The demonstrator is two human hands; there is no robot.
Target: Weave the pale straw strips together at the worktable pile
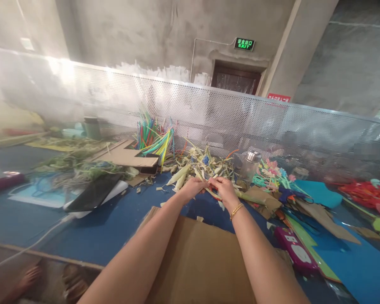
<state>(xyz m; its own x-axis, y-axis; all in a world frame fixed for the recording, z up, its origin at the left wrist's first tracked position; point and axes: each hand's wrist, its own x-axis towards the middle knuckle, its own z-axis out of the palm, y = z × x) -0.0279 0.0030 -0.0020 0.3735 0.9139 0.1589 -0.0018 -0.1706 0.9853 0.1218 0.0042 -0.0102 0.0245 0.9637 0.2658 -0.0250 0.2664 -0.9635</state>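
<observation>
Two hands meet at the near edge of a pile [205,162] of pale leaf strips on the blue table [114,223]. The left hand [192,188] and the right hand [223,190] touch at the fingertips. Both have their fingers curled closed on a few strips [215,195] at the pile's edge; how many they pinch cannot be told. A gold bracelet [236,210] sits on the right wrist. Both forearms stretch over a cardboard [196,261] sheet lying nearest the person.

Behind the pile to the left stand coloured straws [152,135]. Just right of the pile is a clear jar [250,164], and paper flowers [272,171] lie beyond it. A dark tablet [93,192] lies well left of the hands, and a purple box [296,249] lies near the right forearm. A perforated metal screen [209,109] runs along the table's far side.
</observation>
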